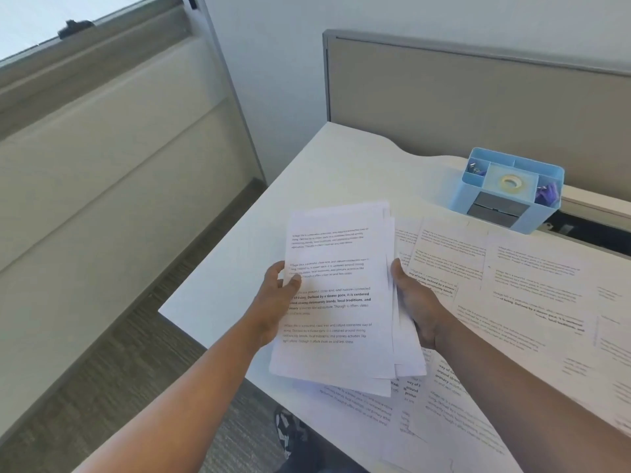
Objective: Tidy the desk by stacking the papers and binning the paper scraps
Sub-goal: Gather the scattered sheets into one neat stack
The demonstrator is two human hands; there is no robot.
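A light blue desk organiser point(505, 189) stands at the far side of the white desk point(324, 165), against the grey partition panel point(478, 107). A tape roll point(510, 182) lies in its middle compartment, purple clips point(548, 192) in its right one. Below the desk's near edge shows a dark shoe point(288, 428) on the carpet.

I count one loose sheaf of white printed sheets point(338, 295), gripped between my two hands, left hand point(276, 298) and right hand point(416, 302). Right of that sheaf: one light-blue plastic desk organiser point(508, 189), holding one roll of tape point(511, 182). Spread printed pages point(512, 285) beside the sheaf overlap; number indeterminate.
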